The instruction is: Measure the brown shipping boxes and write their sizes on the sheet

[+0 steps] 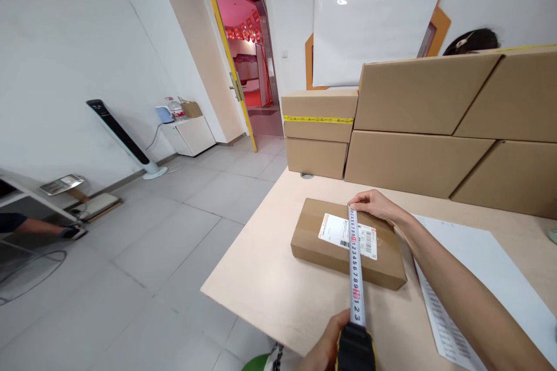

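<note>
A tape measure (355, 346) with a black and yellow case is gripped in my left hand (324, 343) at the bottom of the view. Its white blade (354, 269) runs out across the top of a brown cardboard box (311, 214). At the box's far edge, my right hand (373, 204) pinches the blade's end between thumb and fingers. The box lies flat on the table, with a white shipping label (335, 228) partly covered by the blade. Under my right forearm and beside the box lies a printed paper sheet (472, 255).
Large cardboard boxes (418, 98) are stacked along the table's (252, 278) back. Behind them shows the top of a person's head (472, 40). On the left floor are a tower fan (119, 133), a platform scale (100, 206) and another person's leg (41, 227). A door (228, 52) stands open.
</note>
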Action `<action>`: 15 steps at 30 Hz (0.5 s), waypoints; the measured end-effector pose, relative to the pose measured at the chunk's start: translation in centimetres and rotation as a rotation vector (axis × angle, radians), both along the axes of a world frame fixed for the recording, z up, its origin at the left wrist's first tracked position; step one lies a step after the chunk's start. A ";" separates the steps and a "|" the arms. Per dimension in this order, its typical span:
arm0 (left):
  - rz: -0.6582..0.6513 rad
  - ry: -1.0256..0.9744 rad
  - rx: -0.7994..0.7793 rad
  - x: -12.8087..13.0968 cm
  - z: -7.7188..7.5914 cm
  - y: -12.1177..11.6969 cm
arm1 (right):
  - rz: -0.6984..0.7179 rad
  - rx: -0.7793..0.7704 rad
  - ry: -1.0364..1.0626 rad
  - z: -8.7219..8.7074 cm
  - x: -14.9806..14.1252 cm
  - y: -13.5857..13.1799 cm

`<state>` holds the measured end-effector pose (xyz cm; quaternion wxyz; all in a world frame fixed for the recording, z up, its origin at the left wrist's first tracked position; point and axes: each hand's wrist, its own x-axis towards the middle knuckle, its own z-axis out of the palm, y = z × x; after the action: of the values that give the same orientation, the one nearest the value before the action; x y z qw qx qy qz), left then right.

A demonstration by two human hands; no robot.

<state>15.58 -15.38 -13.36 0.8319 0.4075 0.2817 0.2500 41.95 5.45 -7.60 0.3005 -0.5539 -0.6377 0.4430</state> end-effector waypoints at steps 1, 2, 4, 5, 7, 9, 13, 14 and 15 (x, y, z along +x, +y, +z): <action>-0.005 0.010 0.008 -0.3 0.3 0.0 | 0.001 0.001 0.003 0.0 0.0 0.0; -0.011 0.012 0.015 -0.4 0.6 0.0 | 0.001 0.002 0.007 0.0 0.0 -0.1; -0.022 -0.002 0.044 -0.6 0.9 0.0 | 0.000 0.005 0.012 -0.1 0.1 0.0; -0.027 -0.009 0.066 -0.6 0.9 0.0 | -0.001 0.006 0.014 -0.1 0.1 0.0; -0.027 -0.013 0.097 -0.6 0.9 0.0 | -0.001 0.007 0.019 -0.2 0.1 0.1; -0.025 -0.002 0.091 -0.5 0.8 0.0 | -0.003 0.007 0.023 -0.4 0.2 0.1; -0.084 -0.005 0.065 -0.2 0.1 0.1 | -0.010 0.004 0.027 -0.6 0.2 0.1; -0.093 -0.011 0.070 -0.2 0.0 0.1 | -0.012 0.002 0.028 -0.7 0.2 0.1; -0.095 -0.015 0.077 -0.2 -0.2 0.1 | -0.012 0.000 0.028 -0.7 0.2 0.1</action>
<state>15.42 -15.28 -13.52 0.8285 0.4503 0.2462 0.2240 42.16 5.52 -8.29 0.3120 -0.5516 -0.6300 0.4490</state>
